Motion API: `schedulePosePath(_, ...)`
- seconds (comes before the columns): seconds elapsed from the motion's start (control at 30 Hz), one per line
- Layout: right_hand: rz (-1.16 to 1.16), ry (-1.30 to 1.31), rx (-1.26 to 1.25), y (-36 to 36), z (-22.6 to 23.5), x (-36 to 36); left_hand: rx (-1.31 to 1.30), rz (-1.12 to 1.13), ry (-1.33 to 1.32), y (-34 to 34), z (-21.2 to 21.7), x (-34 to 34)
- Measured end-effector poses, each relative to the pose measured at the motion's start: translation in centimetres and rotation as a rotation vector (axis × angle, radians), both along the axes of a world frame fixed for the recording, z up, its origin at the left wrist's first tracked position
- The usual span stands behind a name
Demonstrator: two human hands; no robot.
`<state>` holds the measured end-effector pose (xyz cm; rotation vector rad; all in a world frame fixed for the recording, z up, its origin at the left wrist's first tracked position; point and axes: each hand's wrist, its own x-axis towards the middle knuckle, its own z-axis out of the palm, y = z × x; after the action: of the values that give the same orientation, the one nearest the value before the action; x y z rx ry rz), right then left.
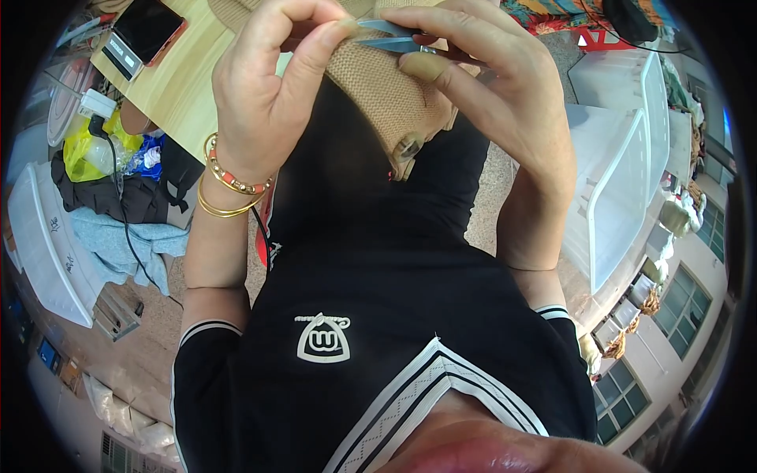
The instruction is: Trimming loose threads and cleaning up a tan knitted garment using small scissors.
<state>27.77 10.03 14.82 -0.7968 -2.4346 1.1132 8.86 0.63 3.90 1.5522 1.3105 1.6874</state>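
A tan knitted garment (377,91) hangs from the table edge over my lap, with a round button (409,147) near its lower end. My left hand (272,91) pinches the knit's upper edge between thumb and fingertips. In my right hand (516,87) are small thread snips, whose two pointed blades (388,45) are parted and aim left, close to my left fingertips. A tan cover (423,67) wraps the tip of my right thumb. The handles of the snips are mostly hidden by my fingers, and I cannot make out any thread between the blades.
A pale wooden table (185,87) lies ahead, bearing a dark-screened device (147,30). Left are a yellow plastic bag (87,150), a light blue cloth (130,244), a white bin (47,244) and a black cable (122,201). Translucent plastic bins (611,197) stand at right.
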Motion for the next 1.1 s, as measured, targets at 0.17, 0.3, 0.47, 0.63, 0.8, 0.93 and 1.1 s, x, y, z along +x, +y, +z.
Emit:
schedulePosePath(0.17,0.067,0.008,0.028,0.4,0.0,-0.4,0.022,0.023,-0.001,0.1,-0.1,-0.1)
schedulePosePath(0.3,0.414,0.736,0.370,3.1,-4.7,-1.2,0.019,-0.007,-0.084,0.2,-0.2,0.0)
schedulePosePath(0.47,0.130,-0.039,0.047,1.2,0.3,-0.5,0.002,-0.043,-0.106,0.3,-0.4,-0.4)
schedulePosePath(0.63,0.304,0.352,0.218,2.0,-1.5,-0.7,-0.013,-0.054,-0.115,0.1,-0.3,-0.6)
schedulePosePath(0.8,0.496,0.817,0.424,3.7,-4.9,-1.2,-0.045,-0.040,-0.130,0.3,0.0,-0.3)
schedulePosePath(0.93,0.086,-0.068,0.063,0.9,1.0,-0.2,-0.021,-0.045,-0.128,0.5,-0.1,-0.1)
schedulePosePath(1.1,0.468,0.792,0.397,3.4,-4.5,-1.3,-0.007,-0.050,-0.160,0.4,-0.3,-0.3)
